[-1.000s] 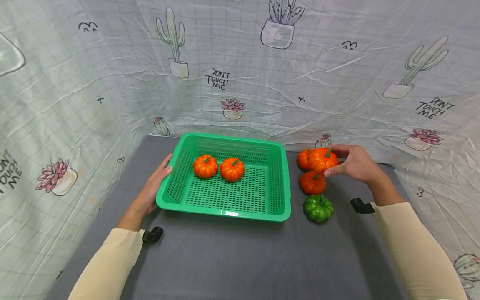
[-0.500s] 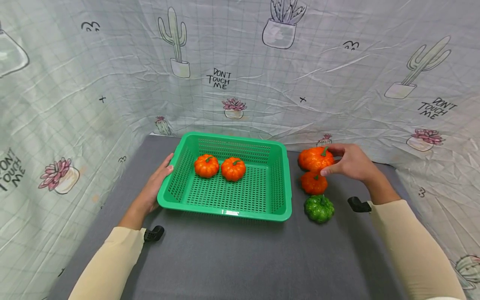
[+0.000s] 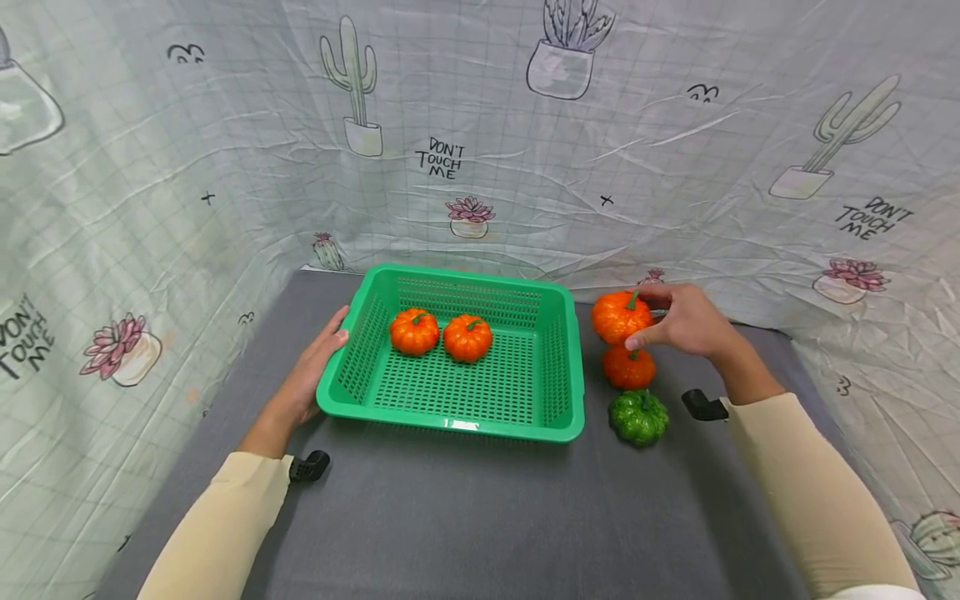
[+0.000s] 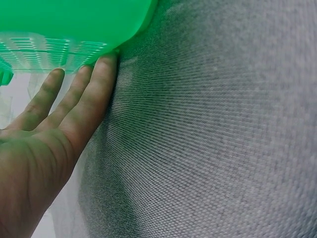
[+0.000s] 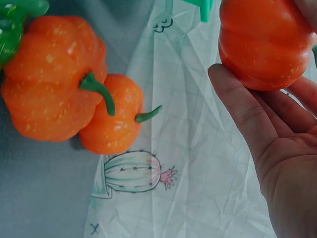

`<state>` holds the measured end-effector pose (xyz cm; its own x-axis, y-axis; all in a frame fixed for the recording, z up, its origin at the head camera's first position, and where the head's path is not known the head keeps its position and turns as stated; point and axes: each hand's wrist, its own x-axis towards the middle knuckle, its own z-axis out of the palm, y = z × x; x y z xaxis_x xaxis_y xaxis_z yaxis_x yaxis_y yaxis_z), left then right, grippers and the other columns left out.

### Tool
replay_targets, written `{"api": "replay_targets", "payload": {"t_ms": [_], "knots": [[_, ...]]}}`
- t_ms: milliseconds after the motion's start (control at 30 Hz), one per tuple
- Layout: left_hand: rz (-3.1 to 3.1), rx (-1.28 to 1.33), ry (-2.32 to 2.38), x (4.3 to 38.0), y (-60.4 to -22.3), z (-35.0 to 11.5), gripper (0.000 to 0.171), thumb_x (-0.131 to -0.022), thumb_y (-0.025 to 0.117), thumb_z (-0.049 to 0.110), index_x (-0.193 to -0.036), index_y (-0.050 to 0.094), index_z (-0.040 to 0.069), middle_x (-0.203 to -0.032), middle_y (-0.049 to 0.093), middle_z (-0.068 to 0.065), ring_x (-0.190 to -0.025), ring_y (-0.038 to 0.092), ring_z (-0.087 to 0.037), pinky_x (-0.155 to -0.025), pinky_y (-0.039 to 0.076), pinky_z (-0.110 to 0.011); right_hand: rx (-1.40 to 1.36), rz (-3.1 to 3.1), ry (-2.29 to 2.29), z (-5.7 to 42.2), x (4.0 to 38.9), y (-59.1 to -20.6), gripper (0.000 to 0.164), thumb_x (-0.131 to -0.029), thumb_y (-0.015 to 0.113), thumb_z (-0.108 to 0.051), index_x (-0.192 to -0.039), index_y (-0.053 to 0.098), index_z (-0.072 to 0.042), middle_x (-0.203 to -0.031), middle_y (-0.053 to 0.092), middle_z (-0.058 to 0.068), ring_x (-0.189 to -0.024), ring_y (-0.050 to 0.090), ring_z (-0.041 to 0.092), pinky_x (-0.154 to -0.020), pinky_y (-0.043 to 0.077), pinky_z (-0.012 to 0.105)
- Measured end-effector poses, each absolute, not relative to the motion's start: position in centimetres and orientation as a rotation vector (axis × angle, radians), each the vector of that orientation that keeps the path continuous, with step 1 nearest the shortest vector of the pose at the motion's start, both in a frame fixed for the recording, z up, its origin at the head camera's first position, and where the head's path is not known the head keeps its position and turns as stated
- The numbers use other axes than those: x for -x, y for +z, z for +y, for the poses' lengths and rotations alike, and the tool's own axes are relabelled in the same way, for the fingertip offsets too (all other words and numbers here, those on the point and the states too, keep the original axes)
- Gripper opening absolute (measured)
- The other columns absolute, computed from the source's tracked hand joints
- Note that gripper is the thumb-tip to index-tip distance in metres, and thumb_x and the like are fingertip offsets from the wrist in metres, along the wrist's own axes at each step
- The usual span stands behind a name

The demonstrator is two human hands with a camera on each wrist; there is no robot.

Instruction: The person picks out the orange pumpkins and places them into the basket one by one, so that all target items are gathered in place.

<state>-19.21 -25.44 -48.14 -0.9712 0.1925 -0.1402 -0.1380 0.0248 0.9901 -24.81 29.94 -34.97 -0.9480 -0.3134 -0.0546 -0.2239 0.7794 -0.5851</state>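
My right hand (image 3: 687, 321) grips a small orange pumpkin (image 3: 619, 317) with a green stem, thumb on the near side and fingers behind. In the right wrist view this pumpkin (image 5: 265, 42) is raised above two others, a larger orange one (image 5: 52, 82) and a smaller one (image 5: 116, 116). From the head, the held pumpkin hides the smaller one. My left hand (image 3: 311, 373) lies along the left side of a green plastic basket (image 3: 450, 425). In the left wrist view its straight fingers (image 4: 91, 94) touch the basket's lower wall. Two orange pumpkins (image 3: 414, 332) sit inside.
Right of the basket, an orange pumpkin (image 3: 628, 368) and a green pumpkin (image 3: 638, 417) rest on the grey table (image 3: 480, 517). Wrinkled cloth (image 3: 510, 150) printed with cacti hangs behind the table and along both sides.
My right hand has carried the held pumpkin a little to the left, covering the pumpkin behind it. My left hand stays at the basket.
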Motion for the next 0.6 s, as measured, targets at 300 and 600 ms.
{"api": "replay_targets", "payload": {"t_ms": [300, 600], "knots": [[2.066, -0.046, 2.039, 19.1, -48.0, -25.3, 0.061, -0.112, 0.034, 0.048, -0.166, 0.007, 0.046, -0.176, 0.010, -0.012, -0.122, 0.053, -0.014, -0.090, 0.056, -0.027, 0.480, 2.814, -0.951, 29.0, 25.0, -35.0, 0.082, -0.075, 0.096, -0.034, -0.141, 0.061, -0.001, -0.136, 0.067, 0.023, -0.130, 0.062, 0.042, -0.098, 0.057, 0.046], [2.060, -0.043, 2.045, 19.0, -48.0, -25.4, 0.061, -0.112, 0.035, 0.048, -0.166, 0.007, 0.047, -0.175, 0.010, -0.012, -0.116, 0.057, -0.012, -0.088, 0.057, -0.029, 0.486, 2.803, -0.949, 27.9, 25.1, -35.0, 0.090, -0.075, 0.096, -0.035, -0.145, 0.056, 0.004, -0.144, 0.061, 0.026, -0.133, 0.059, 0.043, -0.106, 0.051, 0.058]]}}
